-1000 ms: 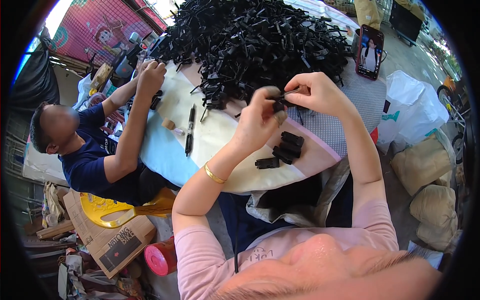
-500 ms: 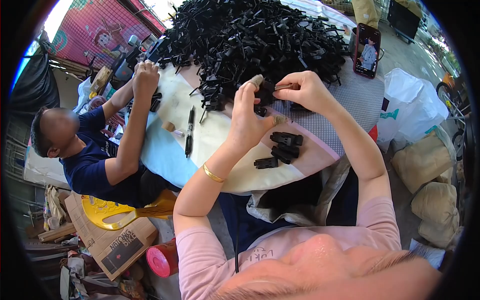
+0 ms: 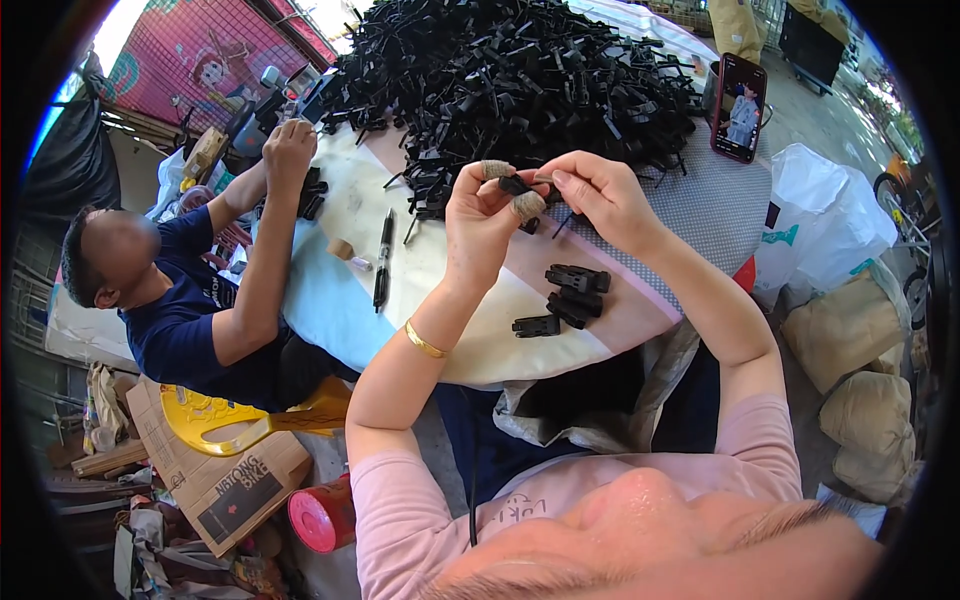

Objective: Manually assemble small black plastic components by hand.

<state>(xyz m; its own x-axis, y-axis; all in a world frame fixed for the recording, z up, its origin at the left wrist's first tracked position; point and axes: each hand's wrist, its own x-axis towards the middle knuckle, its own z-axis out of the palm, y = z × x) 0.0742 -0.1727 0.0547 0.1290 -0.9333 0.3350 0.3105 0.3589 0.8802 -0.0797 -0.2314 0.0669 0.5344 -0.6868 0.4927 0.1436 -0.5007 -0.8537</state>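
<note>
The person holds a small black plastic part between both hands, above the middle of the table, just in front of the big heap of black plastic pieces. The left hand is closed on the part, pinching it with thumb and fingertips, and 2 of its fingers wear wrapped tape. The right hand is closed on the other end of the same part, so the 2 hands meet there.

The part looks light and stiff, with thin arms that may bend or snap if it is twisted hard. Its smooth plastic could slip, so it seems best to take it by the thicker body, not by the thin ends.

Near the front edge of the table lie 3 or 4 finished-looking black clips, close together. A black pen lies toward the left side, and a phone stands at the far right edge. Another person sits at the left edge with a hand on the heap.
</note>
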